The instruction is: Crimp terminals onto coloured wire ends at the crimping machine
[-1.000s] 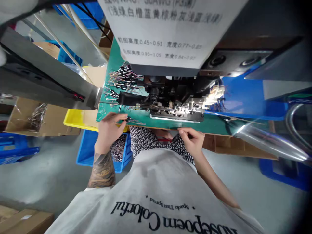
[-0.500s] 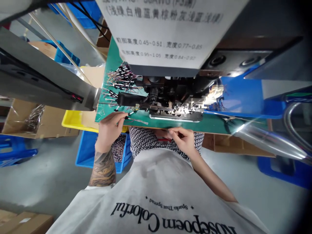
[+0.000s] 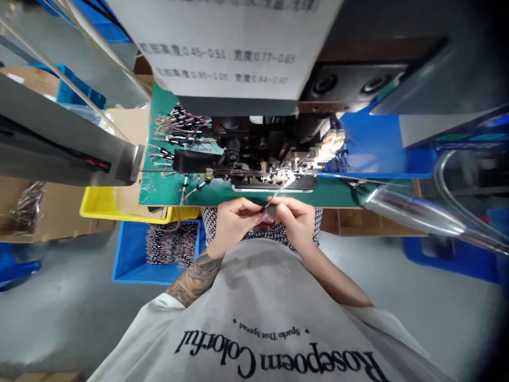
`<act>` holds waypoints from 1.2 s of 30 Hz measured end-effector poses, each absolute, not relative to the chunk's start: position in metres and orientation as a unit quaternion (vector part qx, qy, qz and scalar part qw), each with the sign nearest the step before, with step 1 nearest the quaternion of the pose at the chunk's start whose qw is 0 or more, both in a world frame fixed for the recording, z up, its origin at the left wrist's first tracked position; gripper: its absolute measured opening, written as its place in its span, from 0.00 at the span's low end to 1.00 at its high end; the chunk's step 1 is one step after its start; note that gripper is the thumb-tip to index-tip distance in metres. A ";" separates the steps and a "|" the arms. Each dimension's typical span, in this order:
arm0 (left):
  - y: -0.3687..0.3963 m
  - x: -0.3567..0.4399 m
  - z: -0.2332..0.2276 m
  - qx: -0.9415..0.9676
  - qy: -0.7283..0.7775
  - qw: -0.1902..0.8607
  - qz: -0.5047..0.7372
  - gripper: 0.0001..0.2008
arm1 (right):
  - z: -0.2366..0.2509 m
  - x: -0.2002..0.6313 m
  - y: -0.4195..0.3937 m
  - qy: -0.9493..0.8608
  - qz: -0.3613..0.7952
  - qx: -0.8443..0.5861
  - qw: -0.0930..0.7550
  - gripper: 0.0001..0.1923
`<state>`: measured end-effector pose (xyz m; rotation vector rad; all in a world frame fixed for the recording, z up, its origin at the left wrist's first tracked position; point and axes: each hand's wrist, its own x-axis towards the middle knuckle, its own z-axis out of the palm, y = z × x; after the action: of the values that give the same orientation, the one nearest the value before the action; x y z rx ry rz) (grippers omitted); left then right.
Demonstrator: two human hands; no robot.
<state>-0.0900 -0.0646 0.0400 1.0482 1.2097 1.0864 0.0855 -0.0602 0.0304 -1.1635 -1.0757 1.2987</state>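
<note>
My left hand (image 3: 233, 218) and my right hand (image 3: 296, 222) meet at the front edge of the green table (image 3: 167, 188), just below the crimping machine (image 3: 262, 151). Both pinch one small wire harness (image 3: 274, 197) with a dark connector end; its thin wires slant up toward the machine's metal jaw. A few more harnesses (image 3: 191, 188) lie on the green top to the left of my hands, and a larger fanned pile of harnesses (image 3: 178, 127) sits farther back left.
A white sheet with printed numbers (image 3: 222, 48) hangs over the machine. A blue bin of harnesses (image 3: 165, 246) stands on the floor at left, beside a yellow tray (image 3: 99, 204) and cardboard boxes (image 3: 24, 207). A blue tray (image 3: 377, 154) and a clear tube (image 3: 417, 215) lie right.
My left hand left the table's left edge and came to the middle, carrying a harness. My right hand moved left to meet it. The view shifted down and right.
</note>
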 end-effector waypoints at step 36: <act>-0.034 -0.055 0.055 0.423 0.512 0.606 0.438 0.14 | 0.042 0.093 -0.027 -0.483 0.450 -0.538 0.525 0.09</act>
<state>-0.0549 -0.0339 0.0546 0.9790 1.1840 1.0139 0.0930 -0.0266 0.0421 -1.2871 -1.1556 1.0759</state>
